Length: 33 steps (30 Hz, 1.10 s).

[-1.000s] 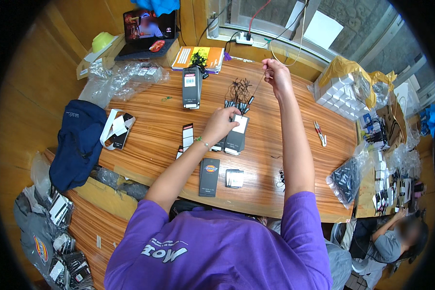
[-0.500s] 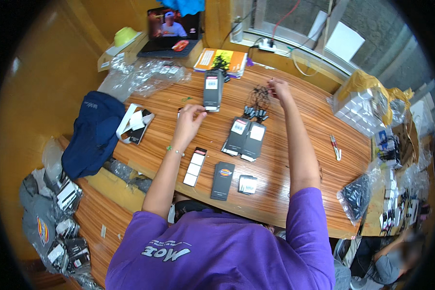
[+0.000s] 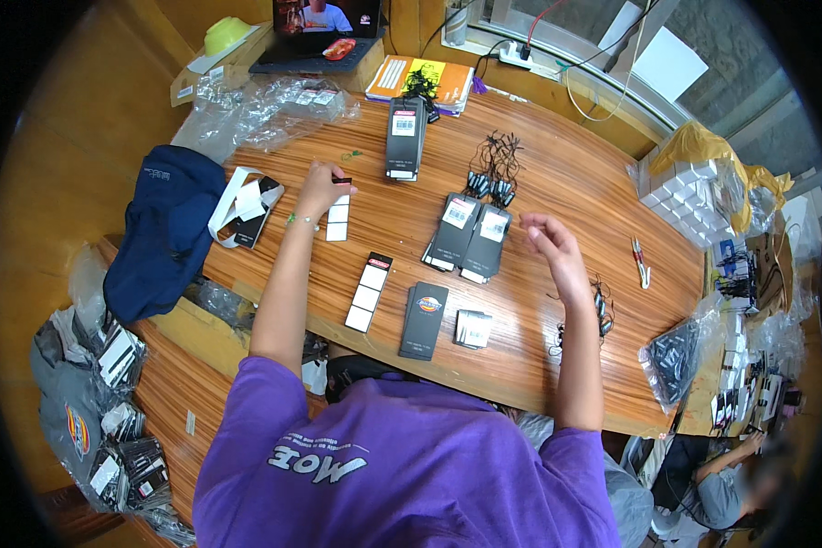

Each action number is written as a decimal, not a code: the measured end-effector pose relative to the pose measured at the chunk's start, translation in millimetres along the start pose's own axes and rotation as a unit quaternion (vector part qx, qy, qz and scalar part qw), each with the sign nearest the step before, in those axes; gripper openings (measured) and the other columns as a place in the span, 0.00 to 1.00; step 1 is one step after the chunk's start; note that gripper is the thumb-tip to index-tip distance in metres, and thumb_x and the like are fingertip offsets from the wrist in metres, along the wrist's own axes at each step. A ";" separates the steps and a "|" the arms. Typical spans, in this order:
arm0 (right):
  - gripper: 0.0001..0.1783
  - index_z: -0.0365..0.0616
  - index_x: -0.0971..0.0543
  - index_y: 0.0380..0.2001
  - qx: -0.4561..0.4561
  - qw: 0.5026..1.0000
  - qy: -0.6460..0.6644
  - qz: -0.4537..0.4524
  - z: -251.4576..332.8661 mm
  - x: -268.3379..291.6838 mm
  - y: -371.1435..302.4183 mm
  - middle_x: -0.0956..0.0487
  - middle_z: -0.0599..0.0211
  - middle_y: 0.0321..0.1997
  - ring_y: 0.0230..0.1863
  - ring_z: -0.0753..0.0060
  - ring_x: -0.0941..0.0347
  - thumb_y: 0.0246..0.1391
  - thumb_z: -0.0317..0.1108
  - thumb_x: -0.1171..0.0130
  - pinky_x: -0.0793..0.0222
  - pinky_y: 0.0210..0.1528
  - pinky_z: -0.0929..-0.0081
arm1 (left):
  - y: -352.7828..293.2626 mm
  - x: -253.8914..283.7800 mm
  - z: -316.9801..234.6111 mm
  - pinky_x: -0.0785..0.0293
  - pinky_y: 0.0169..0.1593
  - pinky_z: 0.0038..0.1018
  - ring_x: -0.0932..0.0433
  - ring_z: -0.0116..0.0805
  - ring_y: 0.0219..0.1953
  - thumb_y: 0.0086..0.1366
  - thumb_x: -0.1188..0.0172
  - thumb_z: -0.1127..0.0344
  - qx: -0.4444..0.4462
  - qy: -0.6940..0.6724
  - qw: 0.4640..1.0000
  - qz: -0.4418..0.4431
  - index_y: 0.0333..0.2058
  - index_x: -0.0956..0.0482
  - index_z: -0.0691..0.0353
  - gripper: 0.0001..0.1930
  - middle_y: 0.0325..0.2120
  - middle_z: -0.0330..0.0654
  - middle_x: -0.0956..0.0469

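Note:
My left hand [image 3: 320, 190] is at the dark top end of a strip of white labels [image 3: 337, 219], its fingers closed in a pinch there. My right hand [image 3: 557, 254] hovers right of two fanned stacks of dark grey hang tags [image 3: 454, 233], fingers loosely apart and nothing visible in them. Black strings [image 3: 495, 164] trail from those stacks' far ends. Farther back stands a taller stack of grey tags [image 3: 404, 142]. Near the table's front edge lie another label strip [image 3: 369, 294], a pile of grey tags [image 3: 423, 321] and a small stack of white labels [image 3: 472, 329].
Black cords [image 3: 601, 309] lie by my right forearm. Right of them are a red-and-white cutter [image 3: 641, 263] and a bag of black parts [image 3: 671, 365]. White boxes [image 3: 676, 201] stand at the right. A navy bag [image 3: 163, 233] hangs over the left edge; a person [image 3: 726, 489] sits lower right.
My left hand has moved left from the tall tag stack onto the label strip. My right hand has drawn back toward me from the black strings.

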State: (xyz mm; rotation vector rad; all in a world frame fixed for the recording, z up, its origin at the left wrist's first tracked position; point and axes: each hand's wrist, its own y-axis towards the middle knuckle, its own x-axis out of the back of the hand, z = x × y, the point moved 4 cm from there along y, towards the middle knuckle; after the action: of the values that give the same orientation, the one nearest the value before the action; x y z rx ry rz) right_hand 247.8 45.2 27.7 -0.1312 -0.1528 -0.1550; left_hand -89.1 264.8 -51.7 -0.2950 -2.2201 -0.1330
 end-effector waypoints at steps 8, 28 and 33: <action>0.12 0.40 0.27 0.42 -0.042 0.987 0.125 -0.094 -25.3 16.3 -46.2 0.25 0.69 0.38 0.35 0.81 0.32 0.56 0.32 0.51 0.38 0.39 0.83 | -14.3 25.3 -14.5 0.39 0.53 0.32 0.37 0.46 0.51 0.37 0.28 0.65 -0.061 0.089 0.985 0.132 0.44 0.31 0.62 0.32 0.43 0.47 0.36; 0.12 0.37 0.28 0.42 -0.042 0.993 0.101 -0.051 -22.1 -11.3 -81.1 0.25 0.65 0.38 0.35 0.78 0.31 0.55 0.30 0.52 0.36 0.41 0.80 | -126.6 3.5 -64.3 0.31 0.38 0.19 0.27 0.24 0.32 0.49 0.38 0.78 0.015 -0.284 0.937 0.201 0.37 0.27 0.66 0.15 0.28 0.36 0.28; 0.11 0.39 0.26 0.40 -0.029 0.997 -0.067 0.014 -18.8 -41.7 -88.5 0.27 0.69 0.33 0.34 0.80 0.32 0.52 0.30 0.46 0.36 0.39 0.82 | -141.1 7.4 -83.4 0.36 0.47 0.29 0.33 0.36 0.43 0.47 0.34 0.69 -0.168 -0.072 0.982 0.040 0.38 0.25 0.62 0.17 0.37 0.40 0.31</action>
State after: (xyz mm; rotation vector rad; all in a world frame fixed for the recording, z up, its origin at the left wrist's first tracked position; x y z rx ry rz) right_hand 195.3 -38.2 13.1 -0.2008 -0.2805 -0.1221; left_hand -66.4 113.2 6.7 -0.5947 -2.3200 -0.4577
